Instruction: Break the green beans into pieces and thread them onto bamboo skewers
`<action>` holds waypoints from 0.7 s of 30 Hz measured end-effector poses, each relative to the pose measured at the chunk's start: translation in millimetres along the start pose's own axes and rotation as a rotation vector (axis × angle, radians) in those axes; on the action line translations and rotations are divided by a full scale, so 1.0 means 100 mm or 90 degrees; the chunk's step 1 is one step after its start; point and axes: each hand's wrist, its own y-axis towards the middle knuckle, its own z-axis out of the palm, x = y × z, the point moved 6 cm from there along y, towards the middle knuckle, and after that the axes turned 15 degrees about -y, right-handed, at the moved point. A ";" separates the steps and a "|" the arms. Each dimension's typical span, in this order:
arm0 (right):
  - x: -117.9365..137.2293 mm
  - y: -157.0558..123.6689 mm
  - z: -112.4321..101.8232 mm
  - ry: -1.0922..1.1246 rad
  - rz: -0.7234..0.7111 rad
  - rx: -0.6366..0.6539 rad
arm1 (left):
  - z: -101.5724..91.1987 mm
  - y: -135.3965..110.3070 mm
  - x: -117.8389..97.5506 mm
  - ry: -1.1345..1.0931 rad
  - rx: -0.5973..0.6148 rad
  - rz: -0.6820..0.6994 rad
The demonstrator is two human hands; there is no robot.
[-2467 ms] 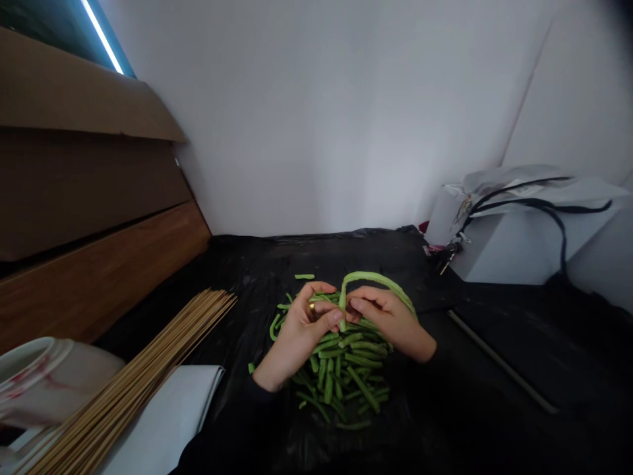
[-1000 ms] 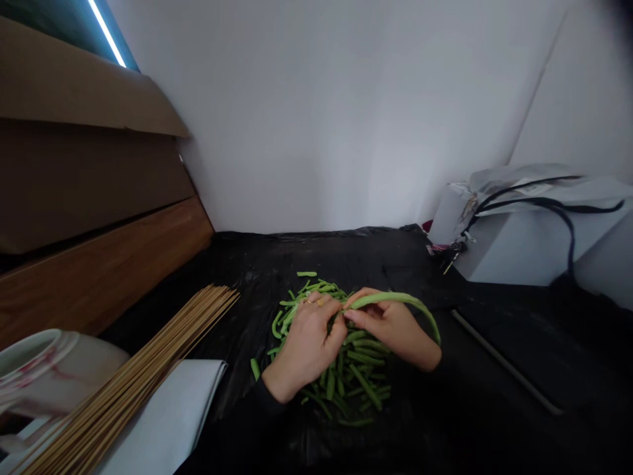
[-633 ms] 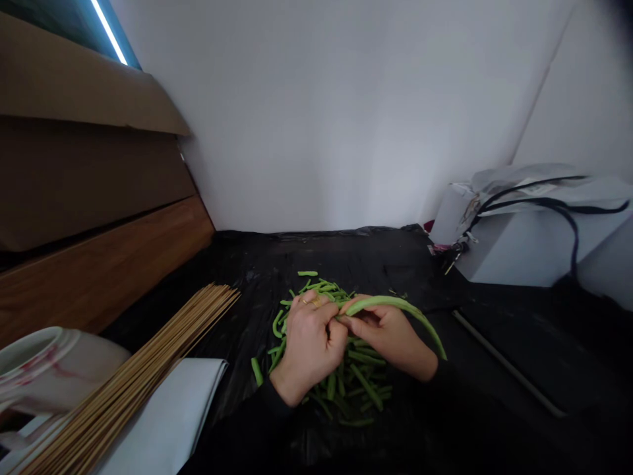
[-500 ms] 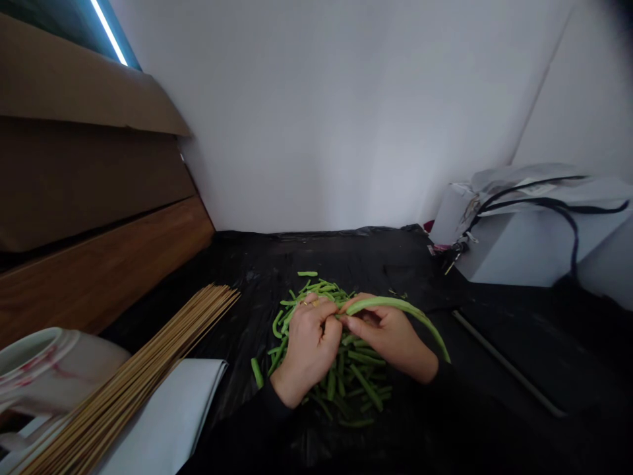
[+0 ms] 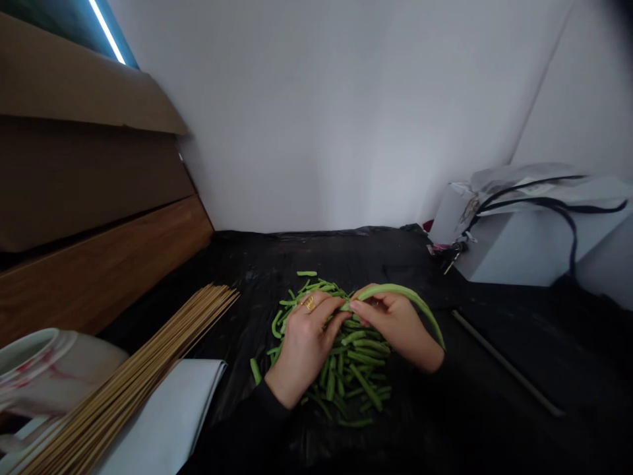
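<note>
A long green bean arches from my fingertips over my right hand and down toward its wrist. Both hands pinch the bean's near end where they meet, above a pile of short cut bean pieces on black plastic sheeting. My left hand, with a gold ring on one finger, has its fingertips closed on the bean's tip. My right hand's fingers are curled round the bean just behind that spot.
A bundle of bamboo skewers lies at the left over a white sheet, beside a white bowl with red marks. Wooden boards rise at the left. A white box with black cables stands at the right.
The long bean has dropped from a high loop to a lower arch over my right hand. Both hands have stayed pinched on its end, and my left hand's fingers have shifted slightly.
</note>
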 end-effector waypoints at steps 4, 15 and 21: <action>-0.05 0.00 0.05 0.097 0.029 0.072 | -0.01 0.00 -0.03 -0.012 -0.005 0.011; -0.09 -0.04 0.16 0.337 0.103 0.145 | -0.03 0.04 -0.02 -0.138 -0.033 -0.055; -0.15 0.01 0.08 0.348 0.098 0.101 | -0.09 0.05 0.06 -0.183 -0.084 -0.116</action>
